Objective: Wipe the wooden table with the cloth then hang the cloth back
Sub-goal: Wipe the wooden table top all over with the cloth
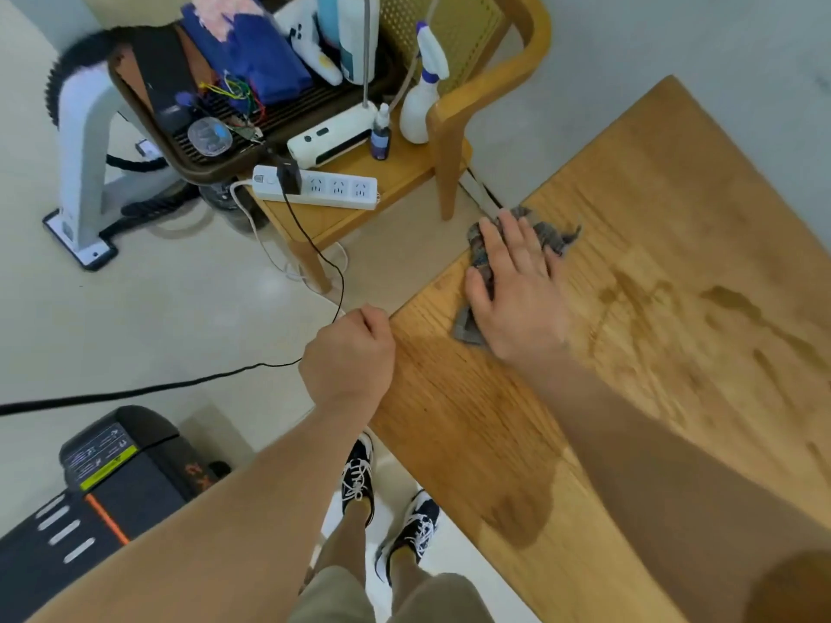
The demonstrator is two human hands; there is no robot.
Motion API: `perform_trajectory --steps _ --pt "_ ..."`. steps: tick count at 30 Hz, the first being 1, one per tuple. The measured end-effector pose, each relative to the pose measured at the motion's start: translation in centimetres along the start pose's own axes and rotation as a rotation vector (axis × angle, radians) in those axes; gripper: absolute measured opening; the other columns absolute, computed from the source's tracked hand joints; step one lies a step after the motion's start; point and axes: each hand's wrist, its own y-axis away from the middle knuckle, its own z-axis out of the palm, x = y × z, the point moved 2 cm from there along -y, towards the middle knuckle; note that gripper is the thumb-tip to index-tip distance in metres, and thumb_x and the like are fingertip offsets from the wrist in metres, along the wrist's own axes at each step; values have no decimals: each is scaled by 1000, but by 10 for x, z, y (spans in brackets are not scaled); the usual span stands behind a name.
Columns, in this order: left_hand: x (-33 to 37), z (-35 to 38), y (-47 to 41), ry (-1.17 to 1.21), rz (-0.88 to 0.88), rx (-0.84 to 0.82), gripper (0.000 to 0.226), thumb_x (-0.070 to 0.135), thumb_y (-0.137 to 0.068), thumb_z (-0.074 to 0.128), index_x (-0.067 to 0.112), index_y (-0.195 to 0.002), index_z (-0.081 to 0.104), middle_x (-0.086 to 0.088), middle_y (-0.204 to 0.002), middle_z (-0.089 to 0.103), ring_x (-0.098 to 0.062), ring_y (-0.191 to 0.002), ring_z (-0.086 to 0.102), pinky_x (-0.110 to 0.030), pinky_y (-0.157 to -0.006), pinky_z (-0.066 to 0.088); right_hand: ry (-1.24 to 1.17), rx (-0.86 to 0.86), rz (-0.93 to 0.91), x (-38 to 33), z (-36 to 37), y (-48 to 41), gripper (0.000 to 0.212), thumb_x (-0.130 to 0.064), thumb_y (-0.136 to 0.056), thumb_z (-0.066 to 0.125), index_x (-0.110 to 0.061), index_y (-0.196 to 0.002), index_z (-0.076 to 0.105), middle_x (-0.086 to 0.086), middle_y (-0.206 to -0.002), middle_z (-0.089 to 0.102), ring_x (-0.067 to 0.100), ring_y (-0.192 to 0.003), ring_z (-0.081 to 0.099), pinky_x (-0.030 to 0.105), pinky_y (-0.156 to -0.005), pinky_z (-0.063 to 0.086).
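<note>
The wooden table [652,335] fills the right side of the head view, with damp streaks across its top. A grey patterned cloth [551,231] lies near the table's left edge. My right hand [512,285] presses flat on it, fingers spread, covering most of it. My left hand [348,357] is curled into a fist at the table's left edge, beside the corner, with nothing visible in it.
A wooden chair [454,128] left of the table carries a power strip [323,188], a spray bottle [420,101] and a cluttered tray [216,150]. A black cable [157,388] runs over the floor. A treadmill [90,501] sits bottom left. My feet [386,501] stand by the table edge.
</note>
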Motion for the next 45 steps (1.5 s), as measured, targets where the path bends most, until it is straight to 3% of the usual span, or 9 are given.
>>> perform_trajectory --steps 2,6,8,14,23,28,33,40,45 --pt "-1 -1 1 -30 6 -19 47 35 -96 25 15 -57 42 -3 -57 52 -28 -57 49 -30 -55 36 -9 32 2 -32 10 30 55 -43 -101 26 -25 -152 24 -1 -161 19 18 -150 10 50 -119 15" --pt "2 -2 -2 -98 6 -41 43 35 -97 22 18 -66 47 -4 -67 51 -28 -66 48 -32 -62 36 -4 -105 -498 -44 19 85 55 -42 -100 34 -25 -151 30 -3 -160 24 15 -149 14 43 -118 18" --pt "8 -1 -3 -107 32 -36 46 35 -97 22 17 -61 44 -3 -61 50 -27 -63 48 -31 -59 35 4 -129 -591 -10 10 61 56 -44 -99 37 -27 -151 30 -4 -160 23 14 -149 15 41 -119 17" --pt "-1 2 -2 -101 16 -9 49 32 -97 24 15 -54 41 -4 -55 48 -25 -57 48 -30 -55 32 -64 28 84 29 -1 -36 58 -44 -101 25 -23 -154 19 0 -163 13 17 -150 7 44 -121 8" --pt "7 -1 -1 -119 31 18 48 35 -97 20 18 -60 45 -2 -61 49 -29 -67 52 -34 -65 40 -125 60 -205 -11 21 113 50 -35 -99 42 -19 -147 40 1 -157 30 18 -147 22 45 -117 23" --pt "10 0 2 -149 72 0 49 35 -99 18 13 -68 50 -4 -67 52 -28 -68 50 -35 -67 39 -82 57 36 44 21 158 54 -37 -99 40 -18 -149 35 3 -158 26 20 -148 20 47 -119 22" --pt "7 0 2 -164 39 -61 45 34 -99 19 14 -75 51 -5 -73 51 -29 -71 46 -34 -67 34 -110 107 440 -2 29 139 57 -40 -99 32 -17 -152 29 2 -160 20 20 -149 13 47 -120 11" --pt "4 -6 -14 -8 5 -374 40 26 -98 25 14 -74 54 -18 -97 64 -29 -79 48 -33 -68 35 -131 51 174 -79 31 89 52 -42 -101 31 -23 -150 33 -3 -160 24 16 -148 18 43 -118 17" --pt "62 -9 -38 41 212 -471 36 24 -99 25 6 -86 53 -9 -81 53 -28 -82 49 -33 -69 36 -135 146 708 8 30 190 56 -45 -100 25 -25 -152 28 -4 -161 22 14 -149 15 41 -119 15"
